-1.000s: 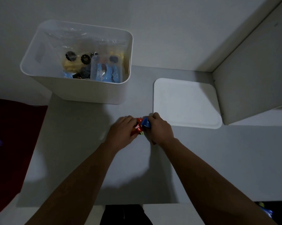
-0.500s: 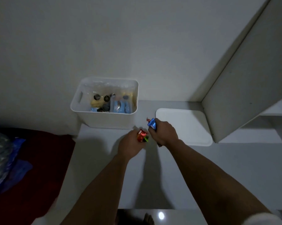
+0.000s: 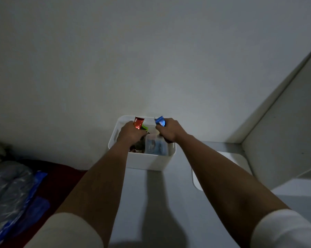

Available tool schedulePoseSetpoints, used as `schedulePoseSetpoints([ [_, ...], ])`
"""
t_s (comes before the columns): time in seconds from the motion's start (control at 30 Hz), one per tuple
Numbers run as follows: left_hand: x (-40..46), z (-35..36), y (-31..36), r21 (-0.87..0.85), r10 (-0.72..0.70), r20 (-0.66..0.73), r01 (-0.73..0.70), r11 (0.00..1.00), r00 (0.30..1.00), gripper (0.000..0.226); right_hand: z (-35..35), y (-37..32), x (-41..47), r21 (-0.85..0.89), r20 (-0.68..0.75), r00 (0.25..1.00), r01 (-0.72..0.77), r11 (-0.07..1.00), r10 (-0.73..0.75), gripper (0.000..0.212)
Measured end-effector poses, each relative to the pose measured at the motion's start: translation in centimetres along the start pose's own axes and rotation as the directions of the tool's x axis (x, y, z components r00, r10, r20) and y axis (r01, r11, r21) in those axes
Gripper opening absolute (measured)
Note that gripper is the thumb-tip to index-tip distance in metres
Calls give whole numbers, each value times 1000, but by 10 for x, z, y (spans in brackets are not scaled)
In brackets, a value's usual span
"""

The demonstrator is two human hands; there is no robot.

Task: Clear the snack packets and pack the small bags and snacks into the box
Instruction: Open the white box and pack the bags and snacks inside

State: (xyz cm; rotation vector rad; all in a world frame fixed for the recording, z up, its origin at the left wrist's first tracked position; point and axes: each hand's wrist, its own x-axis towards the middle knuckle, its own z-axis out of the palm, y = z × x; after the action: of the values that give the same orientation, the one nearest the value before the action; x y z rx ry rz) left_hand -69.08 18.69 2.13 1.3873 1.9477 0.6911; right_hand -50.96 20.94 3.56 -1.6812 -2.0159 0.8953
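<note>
Snack packets gripped in both fists above an open white box point(image 3: 147, 162), seen from a head-worn camera in dim light. Nearest the lens, pale sleeves point(image 3: 283, 230) at the bottom edge, two bare forearms reaching forward across a white tabletop point(image 3: 151, 203). At lower left, beside the tabletop, dark red cloth point(image 3: 61, 176) under a grey and blue plastic bag point(image 3: 11, 190). To the right of the arms, a flat white lid point(image 3: 240, 158) lying on the tabletop, partly hidden by the right forearm, just beside the box. Farther on, the box itself, set against the wall point(image 3: 151, 59); inside it, clear small bags with blue contents point(image 3: 156, 146) toward the right and darker items, too dim to make out, under the left wrist. Over the box opening, left hand point(image 3: 130, 134) curled tight round a red packet point(image 3: 138, 122), a sliver of green wrapper point(image 3: 145, 127) showing next to it; right hand point(image 3: 170, 130) likewise closed round a blue packet point(image 3: 160, 121), its end sticking up past the knuckles. At far right, a tall white panel point(image 3: 285, 131) standing against the wall.
</note>
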Motion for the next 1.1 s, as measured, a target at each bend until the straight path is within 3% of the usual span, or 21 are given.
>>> schedulePoseSetpoints([
  [0.1,39,-2,-22,-3,-120,22,120,993,993,24,34,-9,46,56,87,993,-89,994,84,33],
  [0.23,84,-3,-52,13,-257,65,257,966,964,63,84,-11,94,34,165,970,-187,982,179,32],
  [0.4,117,-3,-68,-28,-335,150,343,939,930,57,115,-12,116,45,355,883,-343,938,306,33],
  [0.5,123,1,-64,24,-336,188,338,941,923,30,109,-3,119,24,285,915,-304,952,285,32],
  [0.67,117,23,-40,102,-217,131,204,974,967,34,74,24,109,74,82,975,-214,974,208,29],
  [0.8,100,53,8,135,-122,123,105,985,985,35,34,52,79,115,-104,977,-175,978,187,21],
  [0.97,64,113,85,145,4,156,-27,989,988,38,-27,120,33,99,-177,948,-250,963,265,23],
  [1.1,31,176,128,127,64,212,-92,988,975,34,-71,200,-5,108,-157,889,-417,903,429,33],
])
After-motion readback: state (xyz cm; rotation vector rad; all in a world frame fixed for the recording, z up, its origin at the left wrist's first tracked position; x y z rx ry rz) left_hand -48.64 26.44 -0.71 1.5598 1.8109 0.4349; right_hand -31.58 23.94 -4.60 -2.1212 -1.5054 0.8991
